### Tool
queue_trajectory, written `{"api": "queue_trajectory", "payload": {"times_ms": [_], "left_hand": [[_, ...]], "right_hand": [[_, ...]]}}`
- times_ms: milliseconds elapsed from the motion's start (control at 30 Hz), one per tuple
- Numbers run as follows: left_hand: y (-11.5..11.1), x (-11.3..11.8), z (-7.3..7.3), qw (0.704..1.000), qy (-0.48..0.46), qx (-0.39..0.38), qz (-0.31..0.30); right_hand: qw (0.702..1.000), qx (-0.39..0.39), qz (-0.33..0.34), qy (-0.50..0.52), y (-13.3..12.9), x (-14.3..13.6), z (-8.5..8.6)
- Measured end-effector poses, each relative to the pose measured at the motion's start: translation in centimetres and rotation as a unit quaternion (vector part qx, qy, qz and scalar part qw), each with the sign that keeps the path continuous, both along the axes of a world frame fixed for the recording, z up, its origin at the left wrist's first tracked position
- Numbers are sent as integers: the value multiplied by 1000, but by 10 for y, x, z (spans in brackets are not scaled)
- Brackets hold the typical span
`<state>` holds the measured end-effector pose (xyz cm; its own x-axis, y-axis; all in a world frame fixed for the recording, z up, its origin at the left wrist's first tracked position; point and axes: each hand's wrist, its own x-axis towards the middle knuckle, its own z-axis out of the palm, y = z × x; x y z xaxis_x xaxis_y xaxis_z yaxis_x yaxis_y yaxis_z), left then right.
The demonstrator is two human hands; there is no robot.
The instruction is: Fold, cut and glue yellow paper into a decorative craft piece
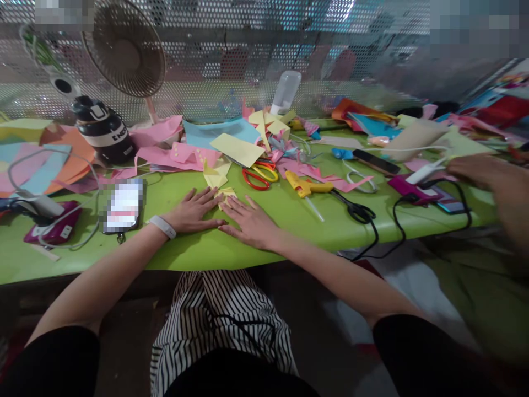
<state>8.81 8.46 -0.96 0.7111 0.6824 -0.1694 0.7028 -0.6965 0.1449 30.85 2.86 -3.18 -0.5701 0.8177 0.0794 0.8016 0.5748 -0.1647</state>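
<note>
My left hand (195,210) lies flat on the green table, fingers stretched toward the centre, a pale band at its wrist. Beside it my right hand (250,222) rests palm down with fingers spread. Between and partly under the fingertips of both is a small folded piece of yellow paper (225,194), its shape mostly hidden. Just beyond the hands lie red-handled scissors (255,180) and yellow-handled scissors (268,173), their blades covered by a yellow paper sheet (237,149). To the right of my right hand sits a yellow glue gun (306,186) with a glue stick near it.
A phone (123,205) and a purple power strip (55,221) are at left. Behind stand a black bottle (103,129) and a fan (126,52). Black-handled scissors (359,209), cables and another power strip (413,190) lie right, near another person's arm (491,171). Coloured paper covers the back.
</note>
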Motion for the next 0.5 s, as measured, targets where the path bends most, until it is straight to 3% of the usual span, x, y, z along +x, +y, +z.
{"api": "queue_trajectory", "payload": {"times_ms": [500], "left_hand": [[1, 0, 0, 1000, -11, 28, 6]], "right_hand": [[1000, -3, 1, 15, -1, 0, -2]]}}
